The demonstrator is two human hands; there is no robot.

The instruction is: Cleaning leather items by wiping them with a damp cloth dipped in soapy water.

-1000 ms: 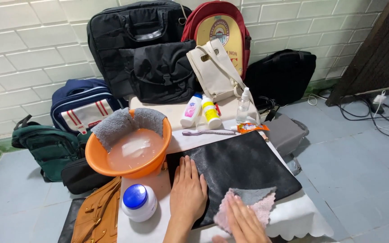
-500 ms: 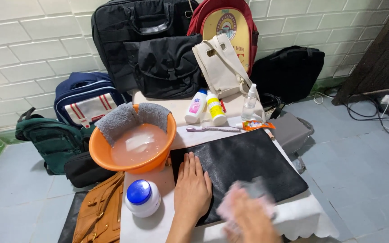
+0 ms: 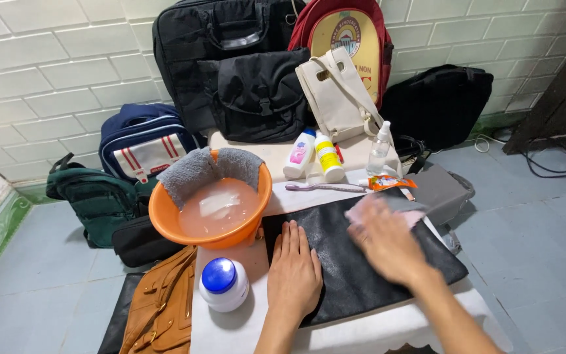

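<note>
A flat black leather pouch [image 3: 355,275] lies on a small white-covered table [image 3: 244,331]. My left hand [image 3: 294,275] presses flat on the pouch's left edge, fingers together. My right hand [image 3: 386,241] lies on a pink and grey cloth [image 3: 388,208] at the pouch's far right part; hand and cloth are blurred by motion.
An orange basin [image 3: 165,226] of cloudy water with a grey towel [image 3: 194,172] over its rim stands at the left. A white jar with a blue lid [image 3: 223,285], a toothbrush [image 3: 322,187], bottles [image 3: 327,156] and a spray bottle [image 3: 379,149] are nearby. Several bags line the tiled wall; a brown bag [image 3: 158,308] lies at the lower left.
My right hand has swept the cloth from the pouch's near right corner up to its far right part. My left hand has stayed in place on the pouch.
</note>
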